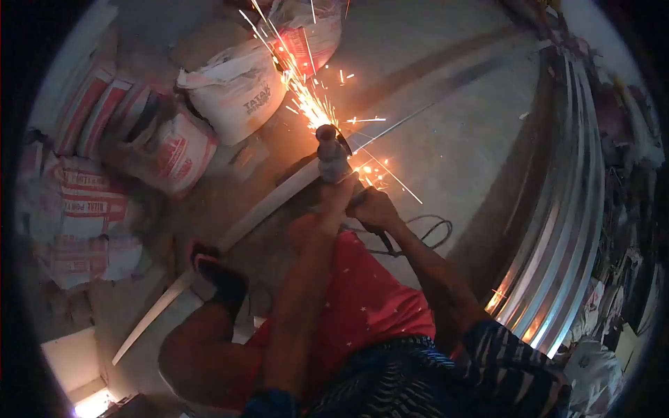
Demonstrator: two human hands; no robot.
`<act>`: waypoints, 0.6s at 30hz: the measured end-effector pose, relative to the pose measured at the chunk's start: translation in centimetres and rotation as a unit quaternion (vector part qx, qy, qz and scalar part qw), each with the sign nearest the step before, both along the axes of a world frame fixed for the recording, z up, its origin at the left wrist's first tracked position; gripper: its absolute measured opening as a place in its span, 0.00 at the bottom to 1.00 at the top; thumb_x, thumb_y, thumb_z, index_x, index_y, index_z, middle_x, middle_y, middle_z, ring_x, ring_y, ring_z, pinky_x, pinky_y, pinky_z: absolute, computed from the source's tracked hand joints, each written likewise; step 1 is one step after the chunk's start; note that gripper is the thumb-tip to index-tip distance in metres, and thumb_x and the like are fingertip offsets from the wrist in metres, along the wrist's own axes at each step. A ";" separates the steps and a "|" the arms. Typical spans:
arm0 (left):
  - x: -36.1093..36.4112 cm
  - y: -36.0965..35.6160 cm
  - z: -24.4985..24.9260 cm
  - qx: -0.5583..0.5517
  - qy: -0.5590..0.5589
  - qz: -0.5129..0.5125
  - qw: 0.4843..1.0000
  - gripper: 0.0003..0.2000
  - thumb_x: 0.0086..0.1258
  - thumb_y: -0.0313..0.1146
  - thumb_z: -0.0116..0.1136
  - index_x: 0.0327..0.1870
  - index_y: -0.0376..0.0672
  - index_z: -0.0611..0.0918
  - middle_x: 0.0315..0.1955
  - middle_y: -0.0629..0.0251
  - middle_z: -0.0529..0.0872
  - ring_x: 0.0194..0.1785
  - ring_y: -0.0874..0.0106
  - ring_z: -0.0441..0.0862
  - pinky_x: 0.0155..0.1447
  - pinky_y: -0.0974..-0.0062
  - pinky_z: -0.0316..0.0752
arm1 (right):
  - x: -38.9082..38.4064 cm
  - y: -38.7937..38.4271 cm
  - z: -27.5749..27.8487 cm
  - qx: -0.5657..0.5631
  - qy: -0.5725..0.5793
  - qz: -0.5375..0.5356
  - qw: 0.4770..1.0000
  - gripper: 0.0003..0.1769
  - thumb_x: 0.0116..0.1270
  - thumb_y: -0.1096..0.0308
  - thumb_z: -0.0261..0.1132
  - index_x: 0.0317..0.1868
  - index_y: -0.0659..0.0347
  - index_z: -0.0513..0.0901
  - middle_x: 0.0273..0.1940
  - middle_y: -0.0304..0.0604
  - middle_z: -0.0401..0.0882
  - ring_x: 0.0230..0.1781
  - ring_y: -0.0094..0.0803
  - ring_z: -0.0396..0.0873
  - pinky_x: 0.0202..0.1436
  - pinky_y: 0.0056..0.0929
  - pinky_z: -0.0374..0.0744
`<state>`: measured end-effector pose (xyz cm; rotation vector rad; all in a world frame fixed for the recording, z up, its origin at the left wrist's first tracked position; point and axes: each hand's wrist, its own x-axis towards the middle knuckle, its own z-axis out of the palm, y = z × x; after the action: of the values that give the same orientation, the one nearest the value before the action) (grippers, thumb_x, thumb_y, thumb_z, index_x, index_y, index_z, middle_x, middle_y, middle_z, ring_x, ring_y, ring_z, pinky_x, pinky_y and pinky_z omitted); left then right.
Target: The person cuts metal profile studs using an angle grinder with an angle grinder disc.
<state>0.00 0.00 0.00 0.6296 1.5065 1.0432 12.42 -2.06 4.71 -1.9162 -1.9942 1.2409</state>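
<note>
A dark angle grinder (333, 155) sits over a long, pale metal bar (268, 197), throwing bright sparks (306, 94) up and away from me. My left hand (339, 196) is closed at the grinder's near side, its fingers partly hidden. Around the rear of the tool's body my right hand (374, 210) is wrapped. A thin cutting disc edge (344, 141) shows beside the grinder head. The bar slants from lower left to upper right across the floor. My foot in a dark sandal (217, 270) rests at the bar's lower part.
Several red-and-white cement bags (178, 155) are piled at left, and a white sack (237, 94) lies near the sparks. A black cord (435, 226) loops right of my hands. Long shiny metal channels (568, 209) lie along the right side beside clutter (627, 244).
</note>
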 end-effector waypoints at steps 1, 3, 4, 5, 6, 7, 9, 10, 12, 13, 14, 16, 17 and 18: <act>0.2 0.0 -0.2 0.005 0.003 -0.001 1.000 0.27 0.60 0.45 0.72 0.57 0.37 0.81 0.51 0.59 0.85 0.53 0.69 0.83 0.56 0.69 0.76 | 0.3 0.1 -1.7 0.008 -0.008 0.001 1.000 0.31 0.47 0.46 0.70 0.45 0.63 0.86 0.39 0.57 0.87 0.42 0.50 0.87 0.49 0.43 0.82; 0.7 -0.7 -1.8 0.035 -0.017 0.005 0.999 0.27 0.59 0.45 0.72 0.55 0.36 0.82 0.48 0.60 0.87 0.50 0.69 0.84 0.54 0.69 0.77 | 1.0 -0.5 -3.2 0.004 -0.010 -0.007 1.000 0.30 0.46 0.48 0.71 0.43 0.64 0.86 0.38 0.57 0.87 0.42 0.49 0.87 0.48 0.43 0.82; 0.9 -0.9 -3.0 0.065 -0.036 0.013 0.997 0.27 0.58 0.45 0.72 0.54 0.36 0.83 0.48 0.60 0.87 0.49 0.69 0.84 0.53 0.70 0.77 | 1.1 -0.8 -3.4 -0.004 0.002 -0.014 1.000 0.29 0.46 0.49 0.72 0.42 0.64 0.85 0.38 0.57 0.87 0.42 0.49 0.87 0.47 0.43 0.82; 0.4 -0.7 -4.2 0.099 -0.048 0.019 0.994 0.26 0.58 0.45 0.72 0.53 0.36 0.83 0.47 0.60 0.87 0.48 0.69 0.84 0.53 0.70 0.78 | 0.7 -0.5 -3.8 -0.007 0.019 -0.022 1.000 0.29 0.45 0.49 0.73 0.41 0.65 0.85 0.38 0.58 0.87 0.42 0.50 0.86 0.47 0.42 0.82; 0.5 -0.6 -4.3 0.088 -0.036 0.014 0.995 0.26 0.58 0.45 0.72 0.53 0.36 0.83 0.46 0.60 0.87 0.48 0.70 0.85 0.52 0.70 0.78 | 0.7 -0.5 -2.3 -0.028 0.035 -0.012 0.999 0.29 0.45 0.49 0.73 0.41 0.65 0.85 0.38 0.58 0.86 0.42 0.50 0.86 0.48 0.42 0.82; -0.2 0.1 -4.2 0.083 -0.016 0.010 0.996 0.25 0.59 0.45 0.72 0.52 0.36 0.83 0.46 0.60 0.88 0.48 0.70 0.85 0.52 0.70 0.78 | 0.1 0.1 0.4 -0.042 0.059 0.000 0.997 0.29 0.45 0.50 0.73 0.41 0.65 0.85 0.39 0.59 0.86 0.43 0.50 0.86 0.48 0.42 0.82; -0.5 -0.1 -4.1 0.075 -0.016 0.000 0.997 0.24 0.60 0.45 0.71 0.52 0.36 0.84 0.45 0.60 0.88 0.47 0.71 0.85 0.51 0.70 0.78 | -0.1 0.0 0.8 -0.040 0.053 -0.006 0.998 0.28 0.45 0.50 0.74 0.41 0.65 0.85 0.40 0.59 0.86 0.44 0.50 0.86 0.49 0.42 0.82; -0.5 -0.3 -3.9 0.080 -0.030 -0.006 0.996 0.24 0.60 0.45 0.70 0.51 0.36 0.84 0.45 0.59 0.88 0.46 0.71 0.85 0.50 0.71 0.78 | -0.1 -0.2 -0.7 -0.016 0.028 -0.023 0.999 0.29 0.45 0.51 0.74 0.42 0.65 0.85 0.41 0.59 0.86 0.45 0.50 0.86 0.50 0.42 0.81; -0.4 -0.6 -3.6 0.074 -0.039 -0.001 0.996 0.23 0.61 0.44 0.70 0.51 0.36 0.84 0.44 0.59 0.89 0.46 0.71 0.86 0.50 0.70 0.79 | -0.1 -0.6 -1.7 0.005 -0.001 -0.038 0.999 0.30 0.45 0.51 0.74 0.43 0.66 0.84 0.43 0.59 0.85 0.46 0.50 0.85 0.52 0.42 0.81; -0.1 -0.7 -3.2 0.065 -0.034 0.010 0.997 0.22 0.61 0.43 0.69 0.50 0.36 0.84 0.43 0.59 0.89 0.46 0.71 0.86 0.50 0.70 0.79 | -0.3 -0.7 -0.3 0.003 -0.004 -0.035 0.999 0.31 0.46 0.51 0.74 0.44 0.67 0.83 0.44 0.59 0.85 0.47 0.50 0.85 0.52 0.42 0.81; 0.1 -0.7 -2.8 0.055 -0.030 0.022 0.998 0.22 0.62 0.43 0.69 0.50 0.35 0.84 0.43 0.59 0.89 0.46 0.71 0.86 0.50 0.70 0.79 | -0.3 -0.7 0.4 0.000 -0.010 -0.032 0.999 0.32 0.46 0.50 0.75 0.45 0.68 0.83 0.45 0.59 0.85 0.47 0.51 0.85 0.53 0.42 0.81; 0.0 -0.4 -4.6 0.091 -0.020 0.004 0.996 0.21 0.61 0.42 0.69 0.49 0.36 0.84 0.43 0.60 0.89 0.46 0.71 0.86 0.50 0.70 0.79 | 0.3 0.0 -3.4 -0.024 0.023 -0.012 0.999 0.34 0.45 0.50 0.75 0.47 0.68 0.82 0.46 0.58 0.85 0.48 0.51 0.84 0.54 0.43 0.80; -0.2 -0.4 -5.2 0.109 -0.013 -0.005 0.994 0.21 0.61 0.42 0.69 0.49 0.36 0.84 0.43 0.60 0.89 0.46 0.71 0.86 0.50 0.70 0.79 | 0.4 0.2 -4.7 -0.036 0.040 -0.002 0.999 0.35 0.45 0.50 0.75 0.48 0.68 0.82 0.46 0.58 0.85 0.48 0.52 0.84 0.54 0.43 0.80; -0.2 -0.4 -4.8 0.097 -0.025 -0.006 0.995 0.21 0.61 0.43 0.70 0.49 0.36 0.84 0.43 0.61 0.88 0.45 0.71 0.85 0.50 0.69 0.79 | 0.3 -0.1 -3.9 -0.034 0.038 -0.018 0.999 0.34 0.45 0.50 0.75 0.48 0.67 0.82 0.45 0.58 0.85 0.48 0.51 0.84 0.54 0.43 0.80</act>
<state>-0.22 -0.44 -4.81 0.7413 1.3661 1.1960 12.75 -2.12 0.83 -1.8946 -1.8959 1.3689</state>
